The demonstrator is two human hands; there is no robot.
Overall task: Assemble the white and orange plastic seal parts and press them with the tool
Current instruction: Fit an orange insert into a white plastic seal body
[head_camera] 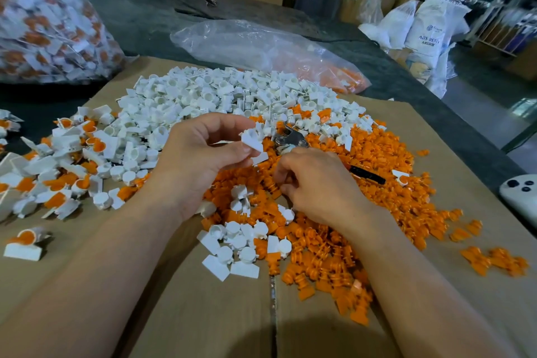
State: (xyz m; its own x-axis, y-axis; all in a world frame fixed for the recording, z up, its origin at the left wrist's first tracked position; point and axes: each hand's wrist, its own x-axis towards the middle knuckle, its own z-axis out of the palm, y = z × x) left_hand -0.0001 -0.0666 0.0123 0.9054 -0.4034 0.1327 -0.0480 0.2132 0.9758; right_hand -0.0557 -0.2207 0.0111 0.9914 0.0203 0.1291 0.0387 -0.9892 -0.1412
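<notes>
A cardboard sheet (203,314) covers the near table. At far left stands a big bag (49,23) stuffed with white-and-orange pieces, and a clear bag (255,46) lies beyond the sheet. On the sheet, a heap of white parts (209,96) fills the far middle and a heap of orange parts (386,183) spreads to the right and near. Joined seals (72,154) are scattered at the left.

The left hand (200,157) is raised over the middle of the sheet and pinches one white part (252,141) between thumb and fingertips. The right hand (319,183) sits just right of it, low on the orange heap, with its fingers curled round the tool (289,138). The tool's metal head sticks out on the far side of the knuckles and its black handle shows to the right. Whether the fingertips also hold an orange piece is hidden.

This looks like the fitting step: a white part is ready but has no orange one in it yet. The next move calls for picking a single orange piece, seating it squarely in the white cup, then closing the tool's head over the pair.
</notes>
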